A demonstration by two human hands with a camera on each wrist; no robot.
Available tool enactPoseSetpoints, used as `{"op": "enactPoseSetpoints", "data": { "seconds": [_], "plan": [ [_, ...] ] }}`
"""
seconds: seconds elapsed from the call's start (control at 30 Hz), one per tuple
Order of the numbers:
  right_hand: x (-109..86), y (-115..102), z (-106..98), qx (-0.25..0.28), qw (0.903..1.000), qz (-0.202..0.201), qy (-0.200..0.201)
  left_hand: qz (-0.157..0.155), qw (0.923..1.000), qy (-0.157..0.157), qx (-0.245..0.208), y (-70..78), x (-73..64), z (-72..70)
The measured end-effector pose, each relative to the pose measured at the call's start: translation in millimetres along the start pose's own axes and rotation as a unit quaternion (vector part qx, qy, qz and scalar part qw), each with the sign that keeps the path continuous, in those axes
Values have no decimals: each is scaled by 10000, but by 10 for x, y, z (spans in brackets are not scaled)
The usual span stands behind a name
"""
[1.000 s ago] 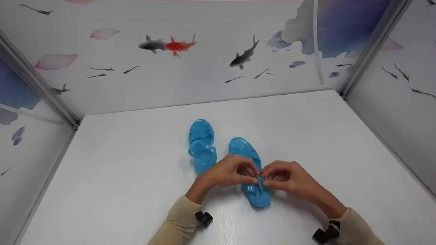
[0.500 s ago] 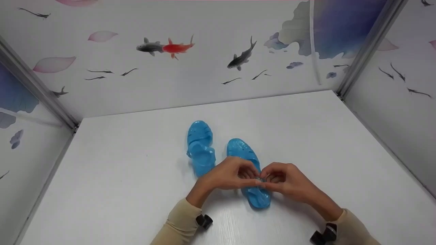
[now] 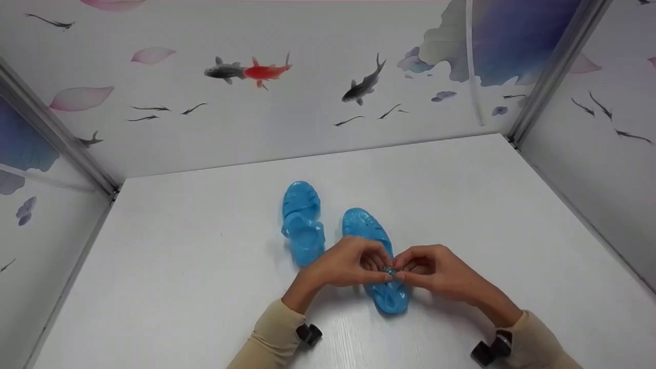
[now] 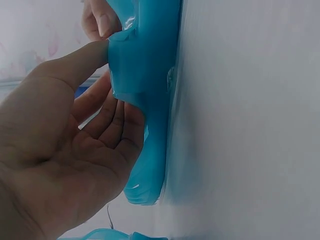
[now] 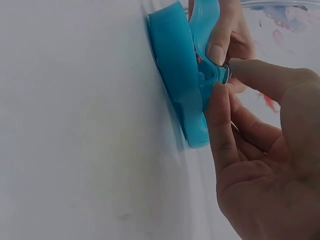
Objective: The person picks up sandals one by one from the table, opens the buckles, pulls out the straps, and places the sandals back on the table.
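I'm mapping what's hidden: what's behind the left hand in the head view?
Part of the nearer blue sandal lies behind the left hand: its toe and heel show beyond the hand, but the stretch between is partly covered. The tabletop directly beneath the hand is hidden too.

Pale walls (image 3: 297, 130) printed with fish (image 3: 363, 88), pink petals (image 3: 82, 99) and blue washes (image 3: 523, 41) border the white tabletop (image 3: 179, 256) I view remotely, grey metal posts (image 3: 557, 72) at its far corners, light (image 3: 342, 333) glinting off its near side.
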State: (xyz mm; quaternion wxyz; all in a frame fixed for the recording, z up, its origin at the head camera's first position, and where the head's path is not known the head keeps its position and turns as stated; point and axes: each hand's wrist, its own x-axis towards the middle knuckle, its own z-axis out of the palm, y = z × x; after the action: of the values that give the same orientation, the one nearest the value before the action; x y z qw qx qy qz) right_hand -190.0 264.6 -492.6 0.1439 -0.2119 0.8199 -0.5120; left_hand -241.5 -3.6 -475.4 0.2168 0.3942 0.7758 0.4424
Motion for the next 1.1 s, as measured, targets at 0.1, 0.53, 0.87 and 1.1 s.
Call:
{"op": "enactPoseSetpoints", "data": {
  "seconds": [0.1, 0.53, 0.87, 1.1],
  "plan": [
    [-7, -15, -11, -56, 10000, 51, 12, -20, 10000, -21, 6, 8, 4, 1],
    [-6, -62, 20, -153, 9996, -226, 15, -73, 9999, -31, 97, -2, -12, -11],
    [0, -35, 66, -259, 9991, -239, 228, -149, 9998, -64, 126, 4, -22, -11],
    [-9, -19, 44, -224, 9987, -417, 189, -191, 9997, -90, 142, 17, -16, -9]
  ]
}}
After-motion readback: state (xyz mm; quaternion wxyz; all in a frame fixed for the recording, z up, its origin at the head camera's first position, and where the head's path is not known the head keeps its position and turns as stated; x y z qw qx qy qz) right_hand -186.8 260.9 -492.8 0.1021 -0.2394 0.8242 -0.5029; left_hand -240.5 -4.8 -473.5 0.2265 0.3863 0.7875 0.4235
